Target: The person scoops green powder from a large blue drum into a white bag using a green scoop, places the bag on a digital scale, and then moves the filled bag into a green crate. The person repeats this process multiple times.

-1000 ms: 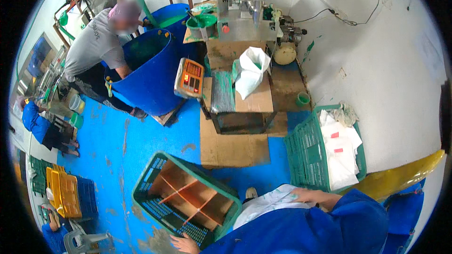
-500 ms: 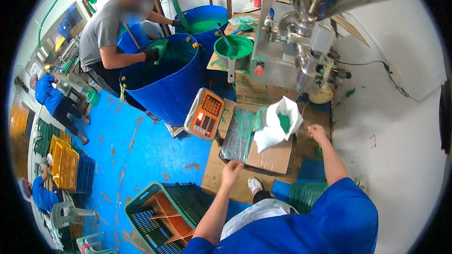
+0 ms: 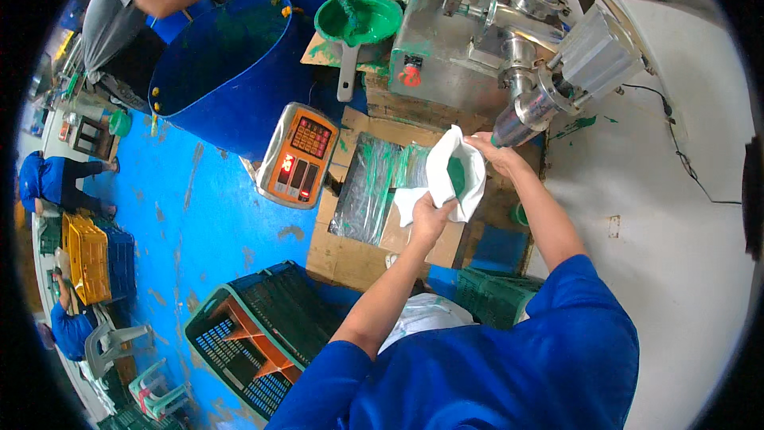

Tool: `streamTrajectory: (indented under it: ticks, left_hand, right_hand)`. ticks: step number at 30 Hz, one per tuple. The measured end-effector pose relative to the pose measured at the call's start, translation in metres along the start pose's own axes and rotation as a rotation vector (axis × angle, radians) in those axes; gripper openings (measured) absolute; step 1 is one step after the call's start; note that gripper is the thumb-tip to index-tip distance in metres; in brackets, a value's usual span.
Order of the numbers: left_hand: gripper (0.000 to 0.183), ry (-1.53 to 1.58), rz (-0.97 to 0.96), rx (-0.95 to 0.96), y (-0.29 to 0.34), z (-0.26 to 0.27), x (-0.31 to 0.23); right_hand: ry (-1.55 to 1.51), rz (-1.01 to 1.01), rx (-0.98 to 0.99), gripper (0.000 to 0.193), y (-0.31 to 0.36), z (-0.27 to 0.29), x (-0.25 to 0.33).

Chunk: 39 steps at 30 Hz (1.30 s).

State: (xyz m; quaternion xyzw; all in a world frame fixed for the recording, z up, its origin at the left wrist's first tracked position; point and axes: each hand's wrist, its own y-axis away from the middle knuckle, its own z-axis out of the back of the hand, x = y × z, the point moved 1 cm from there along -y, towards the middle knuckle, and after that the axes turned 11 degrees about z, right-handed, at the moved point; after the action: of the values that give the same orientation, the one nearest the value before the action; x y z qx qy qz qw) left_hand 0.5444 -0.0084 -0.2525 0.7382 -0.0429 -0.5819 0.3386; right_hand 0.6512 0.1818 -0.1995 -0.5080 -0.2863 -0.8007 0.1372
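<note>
A white bag [image 3: 473,189] with its mouth spread wide stands on the wrapped weighing platform [image 3: 362,207], and green material [image 3: 456,175] shows inside. My left hand [image 3: 430,220] pinches the bag's near rim, fingers closed on it. At the far right rim, my right hand [image 3: 495,153] grips the bag with fingers partly hidden by the white edge. Just beside that hand is the metal outlet [image 3: 513,123] of a filling machine [image 3: 446,56]. Left of the platform is an orange scale display [image 3: 298,158] with lit red digits.
A green bowl [image 3: 382,20] with a grey handle sits on cardboard beyond the platform. Large blue barrels [image 3: 231,87] stand at the far left, where a gloved co-worker [image 3: 131,8] works. Dark green crates [image 3: 270,326] lie near my left side; a white wall [image 3: 660,271] bounds the right.
Both hands have moved forward from apart from the bag to hold its rim. The bag now stands more upright. My view has shifted closer to the machine.
</note>
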Motion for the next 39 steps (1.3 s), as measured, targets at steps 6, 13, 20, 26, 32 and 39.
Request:
streamTrajectory:
  ticks: [6, 13, 20, 26, 32, 39]
  left_hand:
    - [0.021, -0.229, -0.123, -0.412, 0.048, 0.072, -0.014]
    - [0.022, 0.502, -0.003, -0.152, 0.173, 0.141, -0.037]
    - [0.028, 0.621, -0.197, -0.192, 0.384, 0.243, 0.000]
    - [0.015, 0.840, -0.360, -0.906, 0.530, 0.265, 0.070]
    - [0.003, 1.054, -0.471, -1.452, 0.546, 0.312, 0.181]
    - [0.018, 1.268, -0.231, -1.539, 0.538, 0.385, 0.348]
  right_hand:
    - [0.379, 0.235, -0.076, 0.019, 0.073, -0.040, 0.057]
    - [0.748, 0.551, 0.047, 0.012, 0.132, -0.109, 0.130]
    - [-0.196, 0.393, 0.624, 0.018, 0.239, -0.268, 0.217]
    - [-0.115, 0.594, 1.125, 0.011, 0.360, -0.453, 0.245]
    - [-0.043, 0.822, 1.527, 0.022, 0.452, -0.622, 0.168]
    - [0.326, 0.352, 1.607, 0.041, 0.468, -0.713, 0.024]
